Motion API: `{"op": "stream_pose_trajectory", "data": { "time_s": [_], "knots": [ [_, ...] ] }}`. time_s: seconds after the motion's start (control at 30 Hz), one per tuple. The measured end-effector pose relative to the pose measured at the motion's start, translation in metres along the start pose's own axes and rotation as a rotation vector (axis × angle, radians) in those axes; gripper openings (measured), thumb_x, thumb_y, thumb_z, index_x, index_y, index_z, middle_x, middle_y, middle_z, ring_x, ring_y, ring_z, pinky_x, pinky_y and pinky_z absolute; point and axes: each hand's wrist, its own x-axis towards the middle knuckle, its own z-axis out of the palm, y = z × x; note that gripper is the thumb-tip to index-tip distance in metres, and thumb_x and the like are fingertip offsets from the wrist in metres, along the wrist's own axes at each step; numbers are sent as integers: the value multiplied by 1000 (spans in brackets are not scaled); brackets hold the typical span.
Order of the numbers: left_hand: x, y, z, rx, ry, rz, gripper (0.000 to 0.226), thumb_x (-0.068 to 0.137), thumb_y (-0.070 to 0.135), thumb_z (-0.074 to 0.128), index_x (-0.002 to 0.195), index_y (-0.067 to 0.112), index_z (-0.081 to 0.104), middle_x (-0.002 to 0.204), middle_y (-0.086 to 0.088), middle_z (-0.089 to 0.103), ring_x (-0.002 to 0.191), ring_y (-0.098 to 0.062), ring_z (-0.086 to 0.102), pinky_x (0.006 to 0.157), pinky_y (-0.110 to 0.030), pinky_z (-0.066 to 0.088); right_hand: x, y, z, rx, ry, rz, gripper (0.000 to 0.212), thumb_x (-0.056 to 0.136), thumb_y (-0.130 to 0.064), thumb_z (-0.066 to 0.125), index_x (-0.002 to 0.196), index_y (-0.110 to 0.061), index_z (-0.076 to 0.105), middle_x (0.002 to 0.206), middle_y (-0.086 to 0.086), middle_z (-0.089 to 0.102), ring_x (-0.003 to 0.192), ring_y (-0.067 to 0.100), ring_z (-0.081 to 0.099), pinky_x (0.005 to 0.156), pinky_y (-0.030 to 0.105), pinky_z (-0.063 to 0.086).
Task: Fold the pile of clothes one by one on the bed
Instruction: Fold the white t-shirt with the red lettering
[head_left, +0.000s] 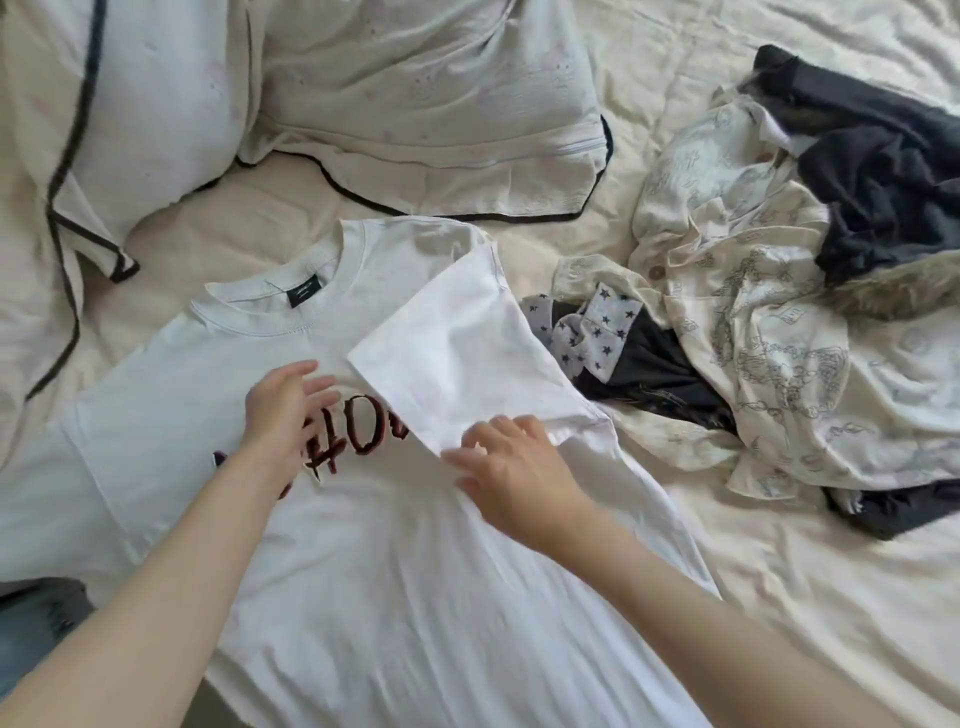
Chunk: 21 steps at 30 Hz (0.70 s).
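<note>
- White T-shirt (395, 571): lay face-up on bed (779, 597), near its lower edge; right sleeve folded inward over chest.
- Right hand (511, 467): fingers spread, pressing the sleeve fold; best smoothed flat before creasing.
- Left hand (283, 410): relaxed, fingers extended, covering the print.
- Clothes pile (769, 322): toward bed's right edge; item count unclear.
- Shirt hem: cut off.

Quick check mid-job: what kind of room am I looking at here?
Most likely a bedroom at home. The work surface is a bed with a cream sheet, two pillows lie at its head, and a white T-shirt lies spread beside a pile of unfolded clothes.
</note>
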Motion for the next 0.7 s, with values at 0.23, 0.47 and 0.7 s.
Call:
{"op": "stream_pose_trajectory", "data": {
  "time_s": [0.23,0.47,0.7],
  "knots": [
    [19,23,31,462,-115,325,31,97,26,47,124,15,57,123,-5,61,113,-23,56,100,-36,43,-36,16,20,660,379,917,22,95,-25,53,78,-15,64,76,0,64,76,18,58,63,21,35],
    [26,60,124,609,-294,549,45,93,42,55,129,15,53,123,-1,58,115,-16,53,100,-32,41,-21,41,25,1057,396,1268,33,91,-34,59,85,-2,63,83,8,62,81,25,57,78,37,46],
    [47,82,170,480,-241,529,22,91,25,60,69,24,58,69,13,52,65,-3,47,51,-8,35,-9,66,13,1867,856,1311,18,93,-9,57,79,-17,49,77,2,57,71,14,57,63,19,51]
  ]
}}
